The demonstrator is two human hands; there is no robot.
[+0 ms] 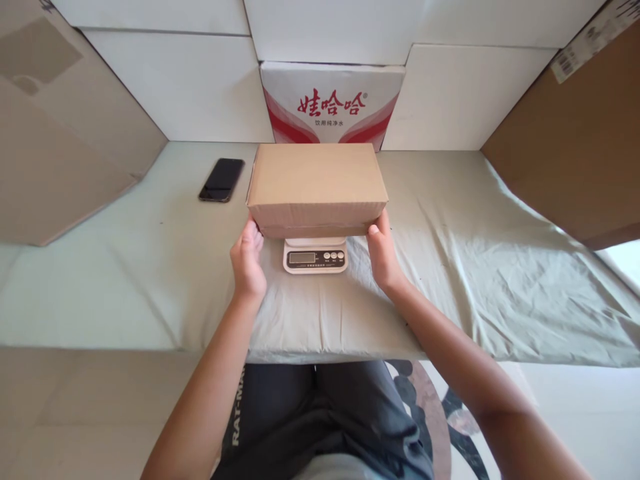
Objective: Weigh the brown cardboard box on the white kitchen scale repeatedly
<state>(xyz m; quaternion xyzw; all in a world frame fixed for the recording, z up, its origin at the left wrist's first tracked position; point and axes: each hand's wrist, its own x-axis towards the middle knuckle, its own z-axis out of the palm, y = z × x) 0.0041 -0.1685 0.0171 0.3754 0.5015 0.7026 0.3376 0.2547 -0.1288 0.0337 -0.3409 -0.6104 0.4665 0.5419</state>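
A closed brown cardboard box [317, 175] sits on or just above a white digital kitchen scale [315, 268]; whether the two touch is hidden. My left hand [249, 260] grips the box's near left corner, fingers curled against its side and underside. At the near right corner, my right hand [383, 253] holds it with the thumb on the front face. The scale's front panel, with a small grey display and several round buttons, sticks out below the box. Its weighing plate is mostly covered.
A black smartphone [222, 180] lies left of the box on the pale green cloth [200, 280]. Behind stands a white carton [333, 100] with red lettering, among plain white boxes. Large brown cartons rise at the left [70, 133] and right [570, 140].
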